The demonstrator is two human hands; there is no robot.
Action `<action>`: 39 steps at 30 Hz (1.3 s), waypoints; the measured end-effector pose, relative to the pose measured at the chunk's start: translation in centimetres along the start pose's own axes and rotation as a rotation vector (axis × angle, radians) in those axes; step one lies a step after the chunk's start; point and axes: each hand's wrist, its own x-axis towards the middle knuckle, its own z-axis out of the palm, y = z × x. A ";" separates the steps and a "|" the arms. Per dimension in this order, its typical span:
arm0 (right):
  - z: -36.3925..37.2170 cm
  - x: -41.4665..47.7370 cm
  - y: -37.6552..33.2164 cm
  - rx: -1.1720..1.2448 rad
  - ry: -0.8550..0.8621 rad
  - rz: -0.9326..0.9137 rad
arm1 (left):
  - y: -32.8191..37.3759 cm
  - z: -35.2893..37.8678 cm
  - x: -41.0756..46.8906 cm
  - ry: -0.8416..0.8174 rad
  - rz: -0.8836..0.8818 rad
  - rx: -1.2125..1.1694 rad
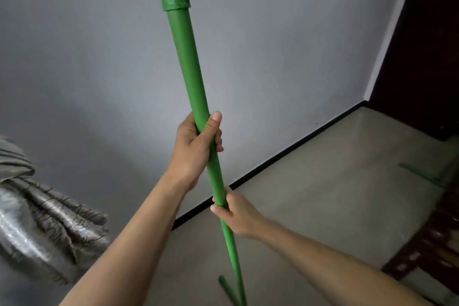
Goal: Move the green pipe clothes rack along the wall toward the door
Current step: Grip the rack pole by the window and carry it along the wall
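Observation:
The green pipe clothes rack (188, 64) fills the middle of the view: an upright post, an elbow joint at the top left and a top bar running off to the right. My left hand (196, 146) is wrapped around the post about halfway down. Just below it, my right hand (236, 213) grips the same post from the right side. The post's foot (228, 288) shows at the bottom edge, and the rack's far foot (422, 171) lies blurred on the floor at the right. A dark brown door (422, 45) stands at the far right, beyond the wall's corner.
A pale grey wall (99, 57) with a black skirting strip (273, 159) runs behind the rack toward the door. A bunched grey patterned curtain (37, 218) hangs at the left. Dark wooden furniture (427, 243) stands at the right edge on the beige floor (335, 194).

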 end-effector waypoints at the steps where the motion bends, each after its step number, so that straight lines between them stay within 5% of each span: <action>1: -1.3 0.2 0.7 -0.012 0.027 0.010 | -0.2 1.2 0.9 -0.029 0.001 -0.003; 17: -16.8 6.6 9.4 -0.080 0.560 0.508 | -6.2 17.8 19.4 -0.842 0.116 0.014; 39: -34.0 14.6 20.9 -0.153 0.742 0.624 | -10.5 36.6 32.9 -0.870 0.218 0.022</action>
